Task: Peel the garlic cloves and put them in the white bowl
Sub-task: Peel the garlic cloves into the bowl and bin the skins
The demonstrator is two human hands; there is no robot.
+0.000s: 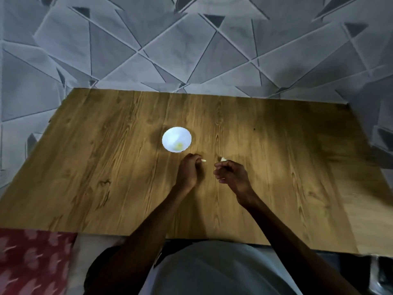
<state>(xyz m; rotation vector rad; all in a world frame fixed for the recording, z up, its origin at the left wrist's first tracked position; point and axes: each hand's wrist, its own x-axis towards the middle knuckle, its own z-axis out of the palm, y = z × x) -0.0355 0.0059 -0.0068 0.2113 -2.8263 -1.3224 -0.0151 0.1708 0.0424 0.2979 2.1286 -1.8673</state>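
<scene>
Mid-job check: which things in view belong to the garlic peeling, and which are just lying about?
Job: white bowl, yellowish piece inside it; left hand pinching a garlic sliver; right hand holding a garlic chunk.
Lying about: red patterned cloth, lower left, off the wooden table.

Forearms are reaching forward; left hand (188, 172) is pinching a garlic sliver (203, 160), right hand (232, 174) is pinching a garlic piece (222, 159).

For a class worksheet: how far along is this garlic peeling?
Done: something yellowish, likely peeled garlic, lies in the white bowl. In hand: the left hand pinches a pale sliver, the right hand a pale chunk; clove or skin, unclear. Left: getting the clove into the bowl.
</scene>
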